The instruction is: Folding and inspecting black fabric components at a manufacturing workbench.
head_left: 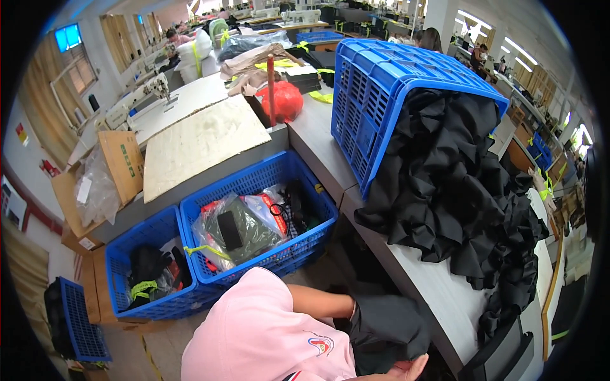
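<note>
Both hands (pixel 406 367) half-hidden under dark cloth (pixel 384 327)

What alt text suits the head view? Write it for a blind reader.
A person in a pink shirt handles a dark grey cloth piece beside a grey worktable, where a tipped blue plastic crate spills black fabric pieces. Two blue plastic baskets of bagged bundles stand left.

Dark grey fabric piece (pixel 387 327), crumpled, held low beside the table edge.
</note>
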A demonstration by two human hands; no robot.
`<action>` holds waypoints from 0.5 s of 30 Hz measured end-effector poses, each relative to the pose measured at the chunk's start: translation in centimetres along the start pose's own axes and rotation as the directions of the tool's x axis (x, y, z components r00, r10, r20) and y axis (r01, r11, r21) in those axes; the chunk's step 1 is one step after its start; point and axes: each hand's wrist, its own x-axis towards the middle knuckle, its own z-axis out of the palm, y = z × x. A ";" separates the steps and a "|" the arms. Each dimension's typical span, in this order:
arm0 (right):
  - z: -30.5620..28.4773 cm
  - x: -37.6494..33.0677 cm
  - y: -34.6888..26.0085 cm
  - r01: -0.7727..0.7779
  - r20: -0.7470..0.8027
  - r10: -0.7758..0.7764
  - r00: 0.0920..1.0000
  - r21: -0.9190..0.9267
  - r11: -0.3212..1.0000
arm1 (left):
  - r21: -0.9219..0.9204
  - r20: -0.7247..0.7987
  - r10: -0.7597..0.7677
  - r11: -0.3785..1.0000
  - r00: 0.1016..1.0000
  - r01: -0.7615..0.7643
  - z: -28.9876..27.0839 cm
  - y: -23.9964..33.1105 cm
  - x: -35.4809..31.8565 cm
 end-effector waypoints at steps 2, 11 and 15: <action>-5.0 1.4 1.4 0.015 0.107 -0.006 0.994 -0.085 0.996 | 0.011 -0.049 0.024 1.000 0.999 -0.023 -1.0 1.2 0.5; -0.9 5.2 -0.2 0.559 0.201 -0.522 0.829 -0.351 0.751 | 0.130 -0.191 0.069 0.990 0.979 -0.044 -1.1 -1.6 -1.8; 3.2 1.9 -2.6 0.516 0.373 -0.357 0.856 -0.580 0.630 | 0.180 -0.252 0.097 0.982 0.963 -0.052 -2.0 -0.9 -0.4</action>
